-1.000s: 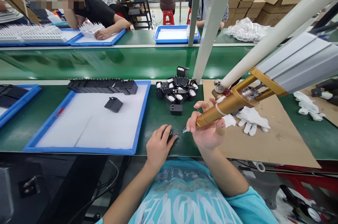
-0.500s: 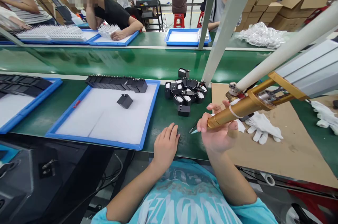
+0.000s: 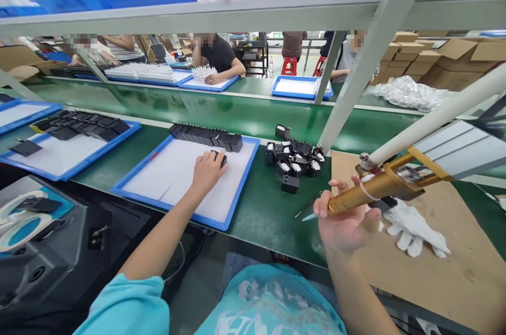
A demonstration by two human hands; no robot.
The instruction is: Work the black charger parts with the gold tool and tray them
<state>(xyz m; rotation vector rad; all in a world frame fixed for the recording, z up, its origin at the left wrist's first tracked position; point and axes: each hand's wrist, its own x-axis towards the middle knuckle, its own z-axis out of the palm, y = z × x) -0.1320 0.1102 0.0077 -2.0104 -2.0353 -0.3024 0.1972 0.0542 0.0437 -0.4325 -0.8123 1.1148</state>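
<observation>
My left hand (image 3: pixel 208 169) reaches over the blue-rimmed white tray (image 3: pixel 230 212) and is closed on a small black adapter (image 3: pixel 221 156), just in front of a row of black adapters (image 3: pixel 205 136) along the tray's far edge. My right hand (image 3: pixel 344 219) grips the gold barrel of a hanging dispensing tool (image 3: pixel 379 187); its thin tip points left above the green bench. A pile of loose black adapters (image 3: pixel 294 158) lies between the tray and the tool.
White gloves (image 3: pixel 411 227) lie on a cardboard sheet (image 3: pixel 443 272) at the right. Another blue tray (image 3: pixel 59 150) with black parts sits left. A slanted metal post (image 3: pixel 356 77) rises behind the pile. Several people work across the green conveyor (image 3: pixel 237 114).
My left hand left the bench edge in front of me and moved up-left onto the white tray with a black adapter. The view swung left and up. The right hand kept its hold.
</observation>
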